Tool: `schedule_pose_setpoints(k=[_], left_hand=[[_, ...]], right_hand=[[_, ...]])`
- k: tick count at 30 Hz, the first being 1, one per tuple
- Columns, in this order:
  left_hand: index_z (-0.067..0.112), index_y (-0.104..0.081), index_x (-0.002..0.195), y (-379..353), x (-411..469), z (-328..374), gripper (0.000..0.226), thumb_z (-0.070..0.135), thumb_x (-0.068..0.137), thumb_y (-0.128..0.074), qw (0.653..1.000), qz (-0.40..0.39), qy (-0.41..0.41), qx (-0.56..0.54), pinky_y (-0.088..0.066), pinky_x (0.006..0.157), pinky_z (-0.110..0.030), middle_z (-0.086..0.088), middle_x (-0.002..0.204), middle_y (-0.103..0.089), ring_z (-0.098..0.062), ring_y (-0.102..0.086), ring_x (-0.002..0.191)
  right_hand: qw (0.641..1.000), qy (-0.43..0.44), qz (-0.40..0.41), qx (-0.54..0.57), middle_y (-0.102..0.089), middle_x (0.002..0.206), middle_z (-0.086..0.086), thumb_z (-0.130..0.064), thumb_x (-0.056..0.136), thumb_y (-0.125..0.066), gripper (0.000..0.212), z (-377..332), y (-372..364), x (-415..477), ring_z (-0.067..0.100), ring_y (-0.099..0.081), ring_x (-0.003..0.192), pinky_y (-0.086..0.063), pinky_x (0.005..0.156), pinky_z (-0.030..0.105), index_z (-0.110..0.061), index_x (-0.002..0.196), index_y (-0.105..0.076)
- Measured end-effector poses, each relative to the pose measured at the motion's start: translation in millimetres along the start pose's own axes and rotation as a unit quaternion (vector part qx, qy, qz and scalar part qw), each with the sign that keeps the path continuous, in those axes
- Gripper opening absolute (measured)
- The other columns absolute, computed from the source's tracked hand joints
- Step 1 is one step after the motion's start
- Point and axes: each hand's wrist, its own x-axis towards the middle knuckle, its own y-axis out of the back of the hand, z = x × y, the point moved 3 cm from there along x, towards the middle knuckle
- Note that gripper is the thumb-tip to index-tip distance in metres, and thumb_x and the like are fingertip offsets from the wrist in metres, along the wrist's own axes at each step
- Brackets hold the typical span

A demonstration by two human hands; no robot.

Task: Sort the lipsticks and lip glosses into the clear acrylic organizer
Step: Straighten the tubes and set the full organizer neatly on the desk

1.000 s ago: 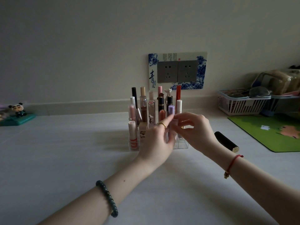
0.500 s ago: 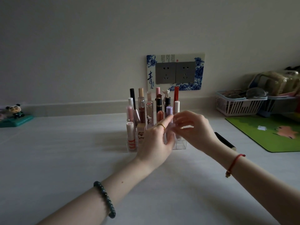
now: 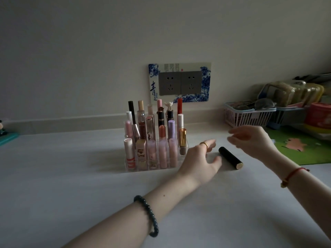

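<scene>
So a clear acrylic organizer (image 3: 152,170) is seen standing on the pale table (image 3: 71,194) near the back wall, and it's pretty much packed with lipsticks and glosses, all upright in their slots: pink tubes in the front row, taller ones behind, and a gold-capped lipstick (image 3: 182,140) tucked into the right-hand side. One black lipstick (image 3: 230,157) with a gold end is left lying on its side on the table, just to the right of the organizer and not in any slot. The left hand (image 3: 198,161), with a gold ring (image 3: 204,144) on it, is held low beside that tube with fingers apart and relaxed, nothing gripped; the thumb is right next to the tube's near end, but whether it's actually touched can't be told. The right hand (image 3: 250,140) is held above the tube, a bit blurred, fingers loosely spread and nothing pinched. A dark bead bracelet (image 3: 146,215) is worn on the left wrist and a red string bracelet (image 3: 293,174) on the right. A white basket (image 3: 247,115) and a green mat (image 3: 300,147) are parked off to the right, with a blue-patterned outlet panel (image 3: 180,82) on the wall behind.
</scene>
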Motion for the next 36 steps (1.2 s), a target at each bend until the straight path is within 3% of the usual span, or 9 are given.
schedule_pose_setpoints(k=[7,12,15,16,18,21,24,26,36], left_hand=[[0.010,-0.038,0.134,-28.0,16.7,0.7,0.053,0.013,0.084,-0.053,0.974,-0.017,0.174,-0.145,-0.033,0.097,-0.018,-0.004,0.137,-0.047,-0.013,-0.045,0.123],[-0.003,-0.038,0.130,-34.8,16.7,6.9,0.074,0.021,0.062,-0.056,0.935,-0.012,0.260,-0.239,-0.036,0.106,-0.040,-0.023,0.130,-0.050,-0.034,-0.047,0.120],[0.001,-0.057,0.077,-39.2,14.5,5.5,0.033,0.019,0.050,-0.048,0.921,-0.008,0.289,-0.261,-0.040,0.083,-0.040,-0.024,0.087,-0.057,-0.039,-0.052,0.094],[0.010,-0.049,0.061,-40.7,15.5,4.4,0.014,0.018,0.049,-0.048,0.919,-0.008,0.293,-0.263,-0.036,0.076,-0.038,-0.017,0.076,-0.051,-0.033,-0.049,0.085],[0.017,-0.037,0.054,-38.6,15.6,7.3,0.012,0.018,0.048,-0.048,0.912,0.001,0.295,-0.285,-0.031,0.073,-0.036,-0.012,0.073,-0.043,-0.028,-0.044,0.081],[0.010,-0.044,0.058,-34.8,12.0,9.6,0.015,0.018,0.047,-0.048,0.914,0.018,0.291,-0.283,-0.034,0.077,-0.036,-0.017,0.073,-0.043,-0.032,-0.044,0.082],[-0.013,-0.047,0.112,-24.9,8.7,12.2,0.064,0.017,0.055,-0.049,0.911,0.048,0.274,-0.303,-0.040,0.101,-0.043,-0.035,0.117,-0.050,-0.042,-0.050,0.110],[-0.004,-0.041,0.127,-19.2,8.8,12.2,0.059,0.011,0.070,-0.051,0.919,0.055,0.252,-0.298,-0.040,0.103,-0.040,-0.026,0.123,-0.052,-0.029,-0.053,0.112],[0.010,-0.051,0.124,40.5,1.0,28.3,0.042,-0.003,0.085,-0.043,0.966,0.088,0.065,-0.235,-0.043,0.092,-0.016,0.000,0.118,-0.061,-0.009,-0.055,0.110]], right_hand=[[0.991,-0.050,-0.093,-0.077,-0.063,0.084,0.004,-0.027,0.075,-0.068,0.030,13.9,-11.8,-7.4,0.019,-0.057,0.076,-0.046,0.067,0.028,-0.013,0.101,-0.063],[0.987,-0.060,-0.123,-0.080,-0.065,0.089,0.008,-0.024,0.075,-0.068,0.033,13.5,-17.2,-12.0,0.018,-0.057,0.076,-0.040,0.053,0.021,-0.012,0.105,-0.061],[0.986,-0.059,-0.130,-0.086,-0.068,0.092,0.009,-0.024,0.073,-0.069,0.035,13.0,-17.3,-12.6,0.018,-0.058,0.078,-0.040,0.052,0.020,-0.013,0.106,-0.061],[0.986,-0.060,-0.131,-0.084,-0.068,0.092,0.008,-0.024,0.073,-0.069,0.036,13.0,-17.5,-12.6,0.017,-0.058,0.077,-0.040,0.052,0.019,-0.014,0.107,-0.061],[0.987,-0.064,-0.133,-0.067,-0.068,0.090,0.008,-0.023,0.073,-0.069,0.036,13.5,-18.0,-13.0,0.017,-0.059,0.072,-0.041,0.052,0.019,-0.013,0.107,-0.061],[0.989,-0.070,-0.131,-0.027,-0.068,0.085,0.008,-0.021,0.074,-0.069,0.035,13.3,-18.1,-13.7,0.014,-0.058,0.063,-0.043,0.052,0.022,-0.012,0.107,-0.061],[0.987,-0.074,-0.131,0.053,-0.069,0.080,0.009,-0.013,0.074,-0.070,0.034,6.3,-18.4,-15.4,0.016,-0.062,0.061,-0.052,0.054,0.022,-0.010,0.106,-0.061],[0.985,-0.058,-0.124,0.105,-0.068,0.078,0.011,-0.008,0.073,-0.070,0.032,-2.8,-18.7,-17.5,0.018,-0.064,0.062,-0.055,0.054,0.022,-0.010,0.104,-0.061],[0.977,0.116,-0.015,0.178,-0.067,0.079,-0.006,-0.003,0.071,-0.070,0.033,-62.5,-18.8,-26.4,0.005,-0.065,0.070,-0.057,0.066,0.022,-0.021,0.097,-0.062]])
